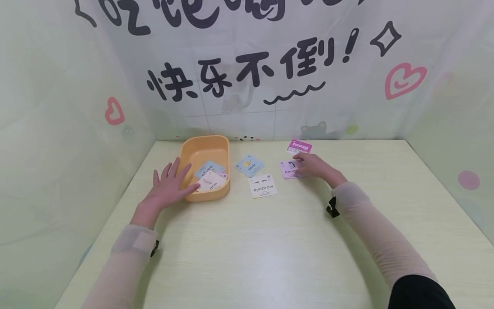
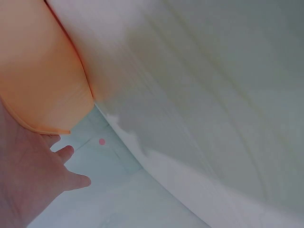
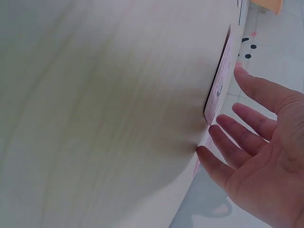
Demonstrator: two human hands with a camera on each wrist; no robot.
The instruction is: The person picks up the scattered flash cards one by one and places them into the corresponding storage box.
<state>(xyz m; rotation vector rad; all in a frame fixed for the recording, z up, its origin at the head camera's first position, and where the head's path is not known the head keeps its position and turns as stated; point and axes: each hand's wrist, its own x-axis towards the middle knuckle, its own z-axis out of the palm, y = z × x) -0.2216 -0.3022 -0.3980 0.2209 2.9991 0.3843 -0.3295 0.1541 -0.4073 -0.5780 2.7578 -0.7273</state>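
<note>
My left hand [image 1: 170, 186] lies over the left side of an orange plastic basket [image 1: 204, 197], fingers spread and thumb across its front rim. Inside the basket are a white "arm" card [image 1: 210, 182], a blue card [image 1: 212, 167] and part of a purple one. At the right, my right hand [image 1: 314, 166] hovers low over a pale purple card [image 1: 287, 170] whose word starts with "pen", hiding its right part. In the right wrist view the fingers [image 3: 225, 145] are loosely extended beside that card [image 3: 218, 83]. A magenta card [image 1: 299, 146] lies just behind.
Between basket and right hand, a blue "pear" card [image 1: 249, 166] and a white "eyebrow" card [image 1: 263, 186] lie face up on the pale wooden table [image 1: 247, 240]. A printed cloth [image 1: 239, 116] rises at the table's back edge, with more cloth at both sides.
</note>
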